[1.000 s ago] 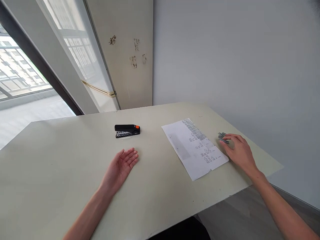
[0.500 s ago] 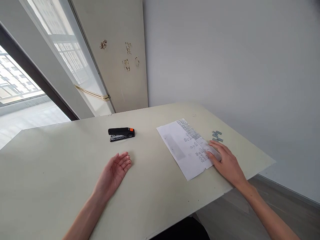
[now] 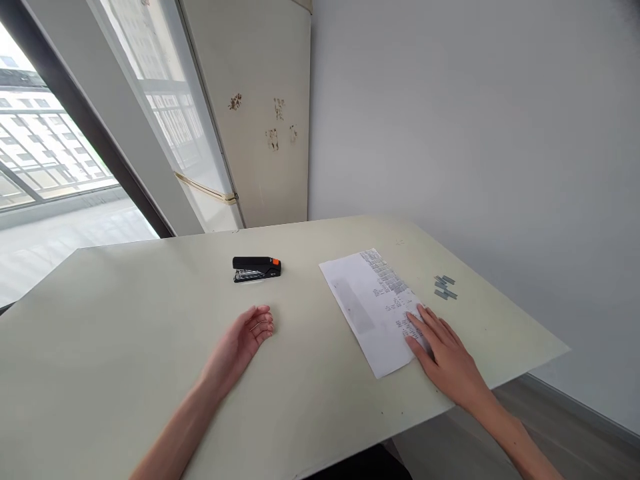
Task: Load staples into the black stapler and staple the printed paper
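Right hand [image 3: 449, 360] on the paper [image 3: 357, 293]

The paper lies on the table [image 3: 150, 320], its print too tiny to read. The right hand, palm down, spreads over its four o'clock corner, gripping nothing. Grey metal strips [image 3: 444, 287] sit at that hand's twelve o'clock. The left hand [image 3: 239, 350] is empty, loosely curled, the black stapler [image 3: 257, 263] at its twelve.

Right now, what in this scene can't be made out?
In the head view:
- Fine print on the paper: too small to read.
- Paper's near-right corner: hidden by the right hand.
- Underside of the left hand: turned away.
- Gray strips, exact count: small, crowded together.
- Left forearm: cut off by the bottom edge.
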Tool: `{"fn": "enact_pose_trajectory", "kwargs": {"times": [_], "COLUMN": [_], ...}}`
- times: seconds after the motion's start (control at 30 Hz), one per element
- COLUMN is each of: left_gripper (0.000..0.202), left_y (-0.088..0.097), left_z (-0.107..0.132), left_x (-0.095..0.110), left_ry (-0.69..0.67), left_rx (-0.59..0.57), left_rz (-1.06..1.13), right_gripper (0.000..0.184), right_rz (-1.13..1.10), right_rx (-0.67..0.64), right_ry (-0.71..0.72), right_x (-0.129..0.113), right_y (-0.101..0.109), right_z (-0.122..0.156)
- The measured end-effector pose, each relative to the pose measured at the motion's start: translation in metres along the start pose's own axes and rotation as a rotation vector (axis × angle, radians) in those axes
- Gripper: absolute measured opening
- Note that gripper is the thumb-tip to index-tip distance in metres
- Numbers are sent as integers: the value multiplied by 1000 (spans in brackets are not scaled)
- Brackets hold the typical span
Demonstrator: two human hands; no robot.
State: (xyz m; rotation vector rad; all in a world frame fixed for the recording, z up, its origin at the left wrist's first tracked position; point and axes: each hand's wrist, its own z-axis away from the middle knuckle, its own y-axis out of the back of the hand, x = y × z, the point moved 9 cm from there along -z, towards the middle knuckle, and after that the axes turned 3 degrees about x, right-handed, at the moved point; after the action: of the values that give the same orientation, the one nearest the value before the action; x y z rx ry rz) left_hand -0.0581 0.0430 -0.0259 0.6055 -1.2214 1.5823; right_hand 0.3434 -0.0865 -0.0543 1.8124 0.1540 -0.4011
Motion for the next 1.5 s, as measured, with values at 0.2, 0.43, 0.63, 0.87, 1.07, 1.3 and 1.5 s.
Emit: {"fn": "enact_pose_trajectory", "kwargs": {"times": [0.2,0.43,0.63,0.87,1.07,1.3,1.5], "left_gripper": [39,53,51,39,45,52,37], "left_y": [-36,-68,-34,30,60,78,76], "left_z": [26,59,71,83,98,113,117], "left_x": [12,-22,-10,14,22,26,26], "left_ry": [-476,-883,-855,-769,-711,-706,-736], "left_rx": [-150,-420,-356,-137,4,141,144], "left_rz": [-776,-1593,-1671,-1550,-1415,-1402,-1370], "right_gripper": [55,52,41,39,31,22,24], "right_rz": [-229,-580,-540,-509,-419,-380,-396], "right_rx": [-54,-35,-42,-47,0,-22,-8], "right_ry": [38,-168,-73,5,59,108,133], "right_x": [-59,-68,-59,-54,-75,-134,-182], "right_y": [-3,7,12,-1,-13,-36,-66], "right_z": [38,35,7,-25,-48,-82,-129]}}
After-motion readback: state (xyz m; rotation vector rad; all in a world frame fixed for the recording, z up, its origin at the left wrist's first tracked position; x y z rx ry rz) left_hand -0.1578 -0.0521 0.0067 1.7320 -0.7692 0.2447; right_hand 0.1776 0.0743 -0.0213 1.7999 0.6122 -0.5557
